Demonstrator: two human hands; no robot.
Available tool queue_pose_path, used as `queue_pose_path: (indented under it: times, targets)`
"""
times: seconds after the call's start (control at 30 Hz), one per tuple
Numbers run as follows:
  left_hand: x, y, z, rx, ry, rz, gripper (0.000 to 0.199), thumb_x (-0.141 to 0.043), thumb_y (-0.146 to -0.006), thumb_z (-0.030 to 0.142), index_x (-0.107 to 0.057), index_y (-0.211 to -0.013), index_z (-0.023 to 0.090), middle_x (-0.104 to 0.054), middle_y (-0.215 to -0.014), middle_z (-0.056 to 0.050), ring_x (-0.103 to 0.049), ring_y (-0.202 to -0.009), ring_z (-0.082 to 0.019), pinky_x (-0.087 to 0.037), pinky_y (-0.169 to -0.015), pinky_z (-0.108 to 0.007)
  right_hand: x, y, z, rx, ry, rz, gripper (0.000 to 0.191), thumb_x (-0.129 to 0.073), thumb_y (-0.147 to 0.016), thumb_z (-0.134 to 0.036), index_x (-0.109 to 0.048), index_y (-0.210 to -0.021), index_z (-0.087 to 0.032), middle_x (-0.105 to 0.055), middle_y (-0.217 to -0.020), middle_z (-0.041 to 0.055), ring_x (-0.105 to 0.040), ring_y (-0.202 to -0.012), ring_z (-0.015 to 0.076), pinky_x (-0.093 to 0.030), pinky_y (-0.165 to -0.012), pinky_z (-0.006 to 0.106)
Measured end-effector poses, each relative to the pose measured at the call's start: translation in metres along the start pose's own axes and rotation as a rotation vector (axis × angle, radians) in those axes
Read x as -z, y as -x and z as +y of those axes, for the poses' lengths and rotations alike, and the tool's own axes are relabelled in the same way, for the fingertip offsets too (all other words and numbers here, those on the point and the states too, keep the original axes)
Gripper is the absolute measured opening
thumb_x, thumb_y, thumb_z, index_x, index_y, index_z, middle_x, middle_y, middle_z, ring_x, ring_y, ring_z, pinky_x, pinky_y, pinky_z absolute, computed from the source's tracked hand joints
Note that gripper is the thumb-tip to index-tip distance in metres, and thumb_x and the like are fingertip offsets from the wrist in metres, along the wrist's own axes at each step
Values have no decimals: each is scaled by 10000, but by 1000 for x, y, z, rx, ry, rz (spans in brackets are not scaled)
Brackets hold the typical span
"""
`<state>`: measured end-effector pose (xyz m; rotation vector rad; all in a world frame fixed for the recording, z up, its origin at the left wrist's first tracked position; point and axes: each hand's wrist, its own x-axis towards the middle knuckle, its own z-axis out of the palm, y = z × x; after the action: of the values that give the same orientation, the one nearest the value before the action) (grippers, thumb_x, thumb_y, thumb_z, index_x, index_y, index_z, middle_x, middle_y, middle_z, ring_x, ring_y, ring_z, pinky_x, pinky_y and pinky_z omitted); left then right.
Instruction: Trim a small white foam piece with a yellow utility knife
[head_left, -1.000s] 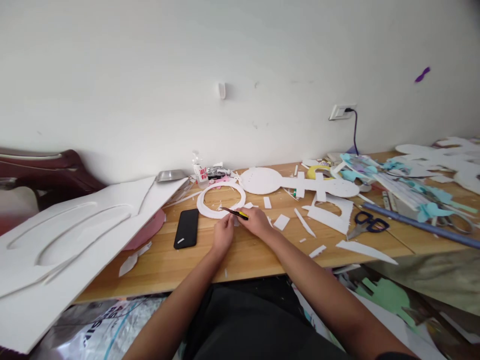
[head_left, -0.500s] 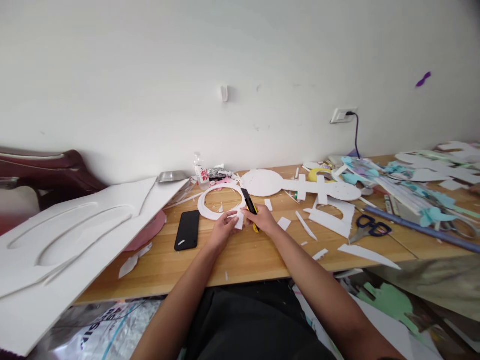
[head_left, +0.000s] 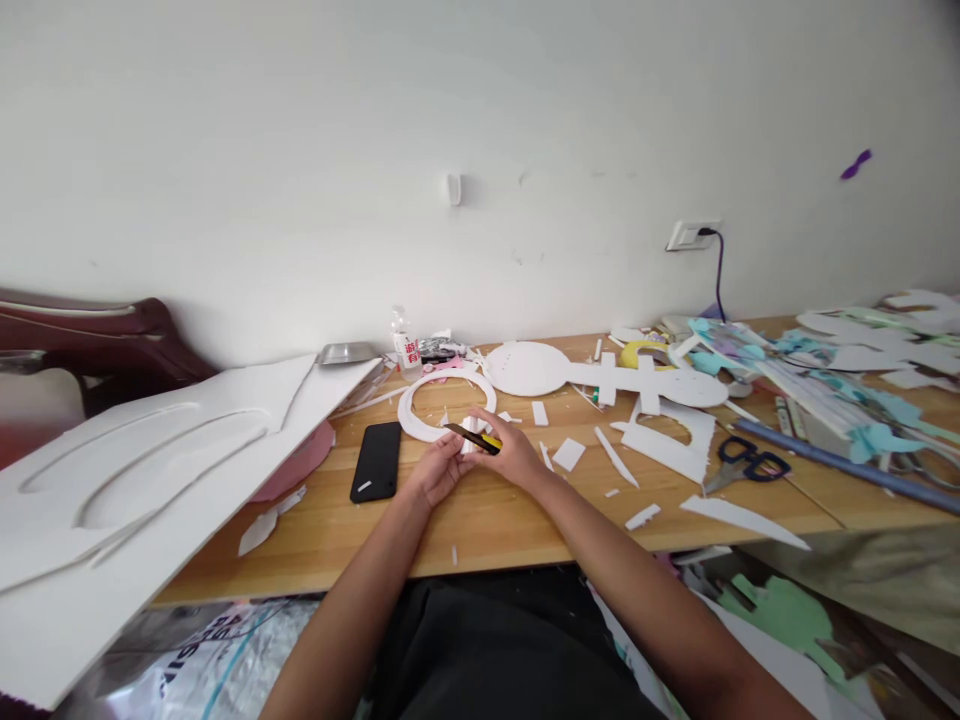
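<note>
While my two hands were close together over the wooden surface (head_left: 480, 525), my left hand (head_left: 435, 472) had its fingers round a small white piece (head_left: 470, 428), pinching it near the front edge of a white ring (head_left: 407, 412). My right hand (head_left: 508, 448) gripped a black and yellow cutter (head_left: 489, 442), and its blade pointed to the left, across the white piece. I cannot tell if the blade was touching it. The white ring lay flat just past my fingers, with some tiny scraps inside it. A black phone (head_left: 375, 455) lay near my left hand, and a little white scrap sat on top of it. Behind the ring stood a clear bottle (head_left: 406, 348) with red marks on its label. Off to the left, a big white board (head_left: 180, 500) with curvy lines on it leaned over the edge of the surface, and a shiny metal dish (head_left: 346, 353) sat on its far corner. A pink sheet (head_left: 300, 462) peeked out from under that board. To the right of the ring was a long white shape (head_left: 527, 368) with a round end, and two short bars lay across its long part. A white square (head_left: 569, 455) lay near my right hand. Further right I had scissors (head_left: 752, 464) with dark blue handles, and a long blue tube (head_left: 825, 452) lay just behind them.
</note>
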<state>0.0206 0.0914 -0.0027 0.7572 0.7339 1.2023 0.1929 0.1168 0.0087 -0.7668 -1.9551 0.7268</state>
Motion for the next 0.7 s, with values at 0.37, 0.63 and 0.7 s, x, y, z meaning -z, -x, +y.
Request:
queue_pose_path:
  times: [0.37, 0.63, 0.7]
  targets:
    - [-3, 2, 0, 11, -66, 40, 293, -745, -748, 258, -671, -999, 127, -736, -871, -103, -686, -719, -170, -556, -694, -283, -2, 2, 3, -53, 170, -36, 905, -780, -703, -329, -310, -1476, -348, -559, -1380, 41, -598, -1166, 268, -492, -946, 386]
    - [-13, 2, 2, -16, -164, 63, 354, -769, -725, 355, -716, -965, 101, -744, -889, -112, -687, -746, -181, -506, -610, -225, -3, 3, -2, -40, 406, -124, 837, -751, -735, -332, -346, -1468, -315, -689, -1184, 36, -686, -986, 260, -529, -804, 326]
    - [-13, 2, 3, -13, -175, 60, 368, -803, -683, 342, -725, -944, 94, -747, -867, -113, -688, -737, -188, -498, -608, -226, -3, 3, -4, -18, 410, -134, 822, -741, -749, -327, -341, -1467, -310, -675, -1215, 36, -684, -999, 259, -530, -817, 333]
